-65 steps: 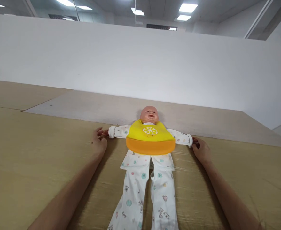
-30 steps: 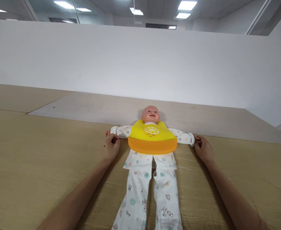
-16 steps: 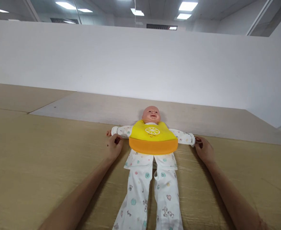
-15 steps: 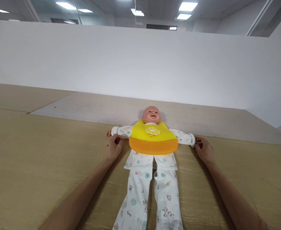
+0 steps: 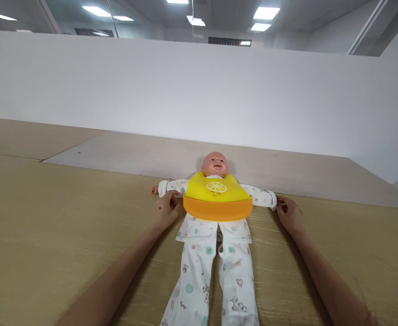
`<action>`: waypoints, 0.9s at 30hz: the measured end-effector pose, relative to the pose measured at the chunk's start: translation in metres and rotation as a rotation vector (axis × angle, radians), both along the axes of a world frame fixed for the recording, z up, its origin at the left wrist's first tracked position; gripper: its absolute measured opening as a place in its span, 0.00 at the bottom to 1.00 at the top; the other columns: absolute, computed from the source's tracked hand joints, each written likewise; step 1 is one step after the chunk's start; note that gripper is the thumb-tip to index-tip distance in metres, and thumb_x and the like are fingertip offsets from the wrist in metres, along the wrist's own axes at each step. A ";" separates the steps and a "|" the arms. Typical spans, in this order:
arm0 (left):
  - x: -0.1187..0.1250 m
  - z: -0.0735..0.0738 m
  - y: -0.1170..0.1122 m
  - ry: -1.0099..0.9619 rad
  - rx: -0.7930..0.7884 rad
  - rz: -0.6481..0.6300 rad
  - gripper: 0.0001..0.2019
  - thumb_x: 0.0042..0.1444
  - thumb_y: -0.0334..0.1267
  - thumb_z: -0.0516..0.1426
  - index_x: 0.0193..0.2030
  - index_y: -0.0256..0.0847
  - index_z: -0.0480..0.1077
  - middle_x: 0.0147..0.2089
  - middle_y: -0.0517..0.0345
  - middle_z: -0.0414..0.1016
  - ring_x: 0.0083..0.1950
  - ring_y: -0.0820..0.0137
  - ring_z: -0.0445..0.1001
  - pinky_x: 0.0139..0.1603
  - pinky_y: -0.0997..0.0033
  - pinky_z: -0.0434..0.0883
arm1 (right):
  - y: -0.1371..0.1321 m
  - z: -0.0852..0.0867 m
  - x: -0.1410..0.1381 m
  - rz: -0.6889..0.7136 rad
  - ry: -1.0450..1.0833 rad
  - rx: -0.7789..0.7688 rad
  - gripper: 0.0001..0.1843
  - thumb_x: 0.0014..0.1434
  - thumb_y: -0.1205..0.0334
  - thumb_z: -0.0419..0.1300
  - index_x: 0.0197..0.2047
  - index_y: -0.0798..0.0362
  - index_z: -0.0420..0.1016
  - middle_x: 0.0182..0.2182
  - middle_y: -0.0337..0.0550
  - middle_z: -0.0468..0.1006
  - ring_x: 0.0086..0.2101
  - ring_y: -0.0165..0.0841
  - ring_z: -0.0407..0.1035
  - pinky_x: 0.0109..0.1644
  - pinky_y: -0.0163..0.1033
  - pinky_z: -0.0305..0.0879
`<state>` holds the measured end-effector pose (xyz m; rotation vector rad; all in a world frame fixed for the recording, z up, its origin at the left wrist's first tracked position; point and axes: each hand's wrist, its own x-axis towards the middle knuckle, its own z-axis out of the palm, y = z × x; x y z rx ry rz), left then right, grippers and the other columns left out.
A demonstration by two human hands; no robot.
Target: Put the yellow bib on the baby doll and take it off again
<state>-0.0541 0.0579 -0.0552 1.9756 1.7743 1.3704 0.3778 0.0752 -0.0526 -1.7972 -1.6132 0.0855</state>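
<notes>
A baby doll [image 5: 215,164] lies on its back with both arms spread out. It wears a white printed top and white printed trousers [image 5: 236,276]. Over its chest lies a yellow bib [image 5: 199,188] with an orange catch pocket [image 5: 218,209]. My left hand [image 5: 168,210] is beside the sleeve [image 5: 176,184] on the left, fingers loosely bent and a little apart, nothing visible in them. Beyond the cuff on the right, my right hand [image 5: 290,216] pinches the doll's small hand, which my fingers mostly cover.
A tan covered surface [image 5: 66,226] spreads under the doll. Behind its head runs a pale grey board [image 5: 144,151], then a white wall [image 5: 199,86] with glass panes above it.
My left hand has slid right, from near the doll's cuff along the sleeve toward the bib. My right hand stays at the other cuff, and the doll lies as before.
</notes>
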 end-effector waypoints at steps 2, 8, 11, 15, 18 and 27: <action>0.002 -0.001 -0.001 0.056 0.022 -0.064 0.18 0.48 0.32 0.53 0.48 0.39 0.66 0.24 0.67 0.64 0.25 0.74 0.66 0.29 0.75 0.65 | 0.000 -0.001 0.000 0.003 -0.014 0.000 0.22 0.52 0.67 0.53 0.50 0.57 0.74 0.43 0.52 0.76 0.35 0.35 0.71 0.45 0.40 0.66; 0.004 0.005 -0.007 0.220 0.150 -0.176 0.20 0.55 0.35 0.53 0.56 0.37 0.65 0.30 0.59 0.74 0.32 0.69 0.72 0.37 0.69 0.70 | 0.001 -0.002 0.002 0.000 -0.004 -0.003 0.21 0.52 0.68 0.54 0.49 0.57 0.75 0.43 0.53 0.76 0.34 0.35 0.71 0.44 0.40 0.65; 0.006 0.003 -0.009 0.297 0.194 -0.229 0.20 0.57 0.35 0.53 0.58 0.39 0.64 0.42 0.51 0.77 0.41 0.65 0.75 0.44 0.65 0.71 | -0.001 -0.001 0.002 0.007 -0.031 -0.013 0.20 0.55 0.66 0.53 0.50 0.56 0.74 0.44 0.52 0.76 0.35 0.34 0.71 0.44 0.38 0.65; 0.013 -0.001 -0.013 0.326 0.223 -0.256 0.20 0.59 0.35 0.52 0.59 0.40 0.64 0.50 0.48 0.77 0.49 0.63 0.75 0.50 0.62 0.71 | -0.001 -0.002 0.001 0.002 -0.026 -0.013 0.20 0.55 0.66 0.52 0.50 0.57 0.74 0.43 0.52 0.76 0.35 0.34 0.71 0.45 0.39 0.65; 0.015 -0.001 -0.015 0.321 0.227 -0.240 0.19 0.59 0.34 0.51 0.58 0.40 0.65 0.48 0.48 0.77 0.47 0.63 0.76 0.49 0.63 0.72 | 0.001 -0.003 0.002 0.008 -0.021 -0.005 0.21 0.53 0.66 0.52 0.50 0.56 0.74 0.43 0.53 0.76 0.36 0.35 0.71 0.45 0.41 0.65; 0.014 -0.006 -0.012 0.305 0.242 -0.242 0.18 0.60 0.34 0.52 0.57 0.40 0.66 0.44 0.49 0.78 0.44 0.64 0.76 0.46 0.64 0.73 | 0.002 -0.002 0.001 -0.001 -0.019 -0.036 0.23 0.53 0.62 0.50 0.50 0.58 0.74 0.43 0.51 0.75 0.35 0.35 0.71 0.47 0.42 0.67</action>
